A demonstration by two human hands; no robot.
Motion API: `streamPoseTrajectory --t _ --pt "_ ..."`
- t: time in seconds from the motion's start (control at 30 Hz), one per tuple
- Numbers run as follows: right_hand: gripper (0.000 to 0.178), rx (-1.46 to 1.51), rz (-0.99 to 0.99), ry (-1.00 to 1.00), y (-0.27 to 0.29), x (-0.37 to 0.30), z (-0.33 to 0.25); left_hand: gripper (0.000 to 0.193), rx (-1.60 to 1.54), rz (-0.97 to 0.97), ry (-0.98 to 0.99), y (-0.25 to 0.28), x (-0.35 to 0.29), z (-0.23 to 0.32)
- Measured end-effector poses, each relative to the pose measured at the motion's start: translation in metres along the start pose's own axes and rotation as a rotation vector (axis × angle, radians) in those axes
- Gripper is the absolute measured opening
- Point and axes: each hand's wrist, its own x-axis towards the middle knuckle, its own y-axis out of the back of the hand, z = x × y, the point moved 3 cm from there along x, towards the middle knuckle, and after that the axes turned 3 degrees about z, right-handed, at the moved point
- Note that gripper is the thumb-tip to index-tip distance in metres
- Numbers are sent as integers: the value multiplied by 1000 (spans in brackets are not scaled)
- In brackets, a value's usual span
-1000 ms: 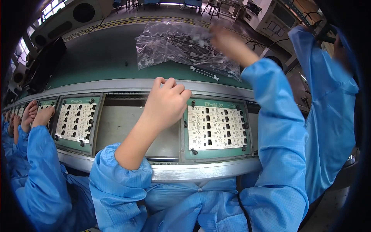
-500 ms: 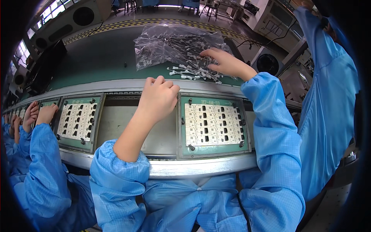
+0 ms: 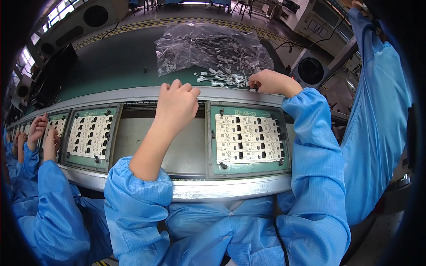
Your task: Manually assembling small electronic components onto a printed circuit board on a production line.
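My left hand (image 3: 178,105) is closed above the rail at the conveyor's far side, its fingers curled and their tips hidden, so what it holds does not show. To the right, my right hand (image 3: 276,83) pinches down at the edge of a loose pile of short white cables with connectors (image 3: 217,80). Whatever lies between its fingertips is too small to make out. The cables spill from a clear plastic bag (image 3: 173,57) full of more of them. Nearer to me, a green carrier (image 3: 226,170) holds a white circuit board panel (image 3: 249,139) with rows of black components.
Another green carrier with a board panel (image 3: 88,136) sits left on the conveyor, whose metal rail (image 3: 230,189) runs along my front. Co-workers' hands (image 3: 51,141) are at the far left. A person in a blue sleeve (image 3: 377,115) stands at right, near a round black fan (image 3: 310,71).
My right hand has come down and toward me from over the bag to the cable pile's right edge, its fingers closing. My left hand has shifted slightly left and away from me.
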Motion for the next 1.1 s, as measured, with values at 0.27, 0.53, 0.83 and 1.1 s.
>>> streamPoseTrajectory --t 0.27,0.53,0.83,1.1 --pt "21 96 250 126 -14 21 -35 13 8 -12 -17 -2 -1 0" --pt "16 -208 332 76 -21 44 -62 14 -26 76 -53 -8 -1 -4" --pt "12 -276 350 164 -20 51 -77 14 -1 3 18 -4 -1 -13" --pt "13 -265 405 156 -16 53 -79 14 -9 -2 37 -6 -1 -17"
